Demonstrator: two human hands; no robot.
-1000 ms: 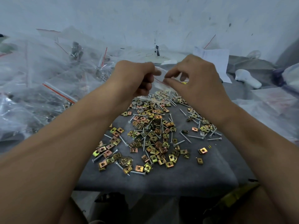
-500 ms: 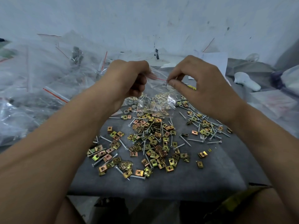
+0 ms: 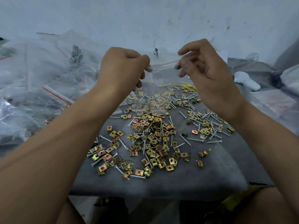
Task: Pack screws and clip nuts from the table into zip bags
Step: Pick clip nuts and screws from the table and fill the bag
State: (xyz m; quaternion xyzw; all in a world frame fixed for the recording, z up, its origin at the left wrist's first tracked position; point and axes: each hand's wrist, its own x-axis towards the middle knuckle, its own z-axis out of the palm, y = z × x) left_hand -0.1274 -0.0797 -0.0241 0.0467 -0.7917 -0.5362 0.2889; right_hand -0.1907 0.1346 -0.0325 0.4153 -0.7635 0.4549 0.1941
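Note:
A clear zip bag (image 3: pixel 159 81) with a red line along its mouth hangs above the table. My left hand (image 3: pixel 123 68) pinches its left top corner and my right hand (image 3: pixel 205 70) pinches the right end of the mouth, though the fingertips there are blurred. The bag holds a few screws and clip nuts at its bottom. Below it lies a wide scatter of gold-coloured clip nuts (image 3: pixel 150 143) and silver screws (image 3: pixel 195 139) on the grey table (image 3: pixel 186 180). A few grey washers (image 3: pixel 139 109) lie near the bag's lower edge.
A heap of clear zip bags (image 3: pixel 38 88), some filled with hardware, covers the left side. A white object (image 3: pixel 247 80) and more plastic lie at the right. Yellow wire (image 3: pixel 187 86) lies behind the pile. The table's front edge runs just above my knees.
Both hands rose and drew apart, stretching the bag's mouth wide between them and lifting the bag higher above the pile.

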